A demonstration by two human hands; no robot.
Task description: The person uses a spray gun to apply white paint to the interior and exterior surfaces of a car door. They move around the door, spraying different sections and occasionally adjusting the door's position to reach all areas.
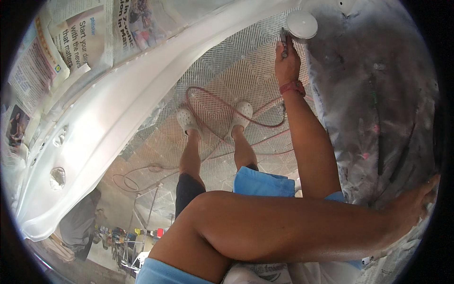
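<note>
My right hand (288, 61) reaches far forward, its fingers wrapped round a metal spray gun (284, 43). A round white paint cup (302, 24) sits at the gun's far end, beside the edge of a mottled dark grey panel (383, 94). A red band circles that wrist. Crossing in front of my body, my left arm runs to the right rim, where my left hand (411, 206) lies by the grey panel's near end. Its fingers are partly cut off by the rim, so their grip is unclear. To the left curves a long glossy white panel (113, 109).
Newspaper sheets (75, 35) cover the surface beyond the white panel; more newspaper (392, 270) lies at lower right. A reddish hose (222, 94) loops over the patterned floor (222, 71) around my feet in light clogs (189, 120). Assorted bottles and tools (123, 239) stand at lower left.
</note>
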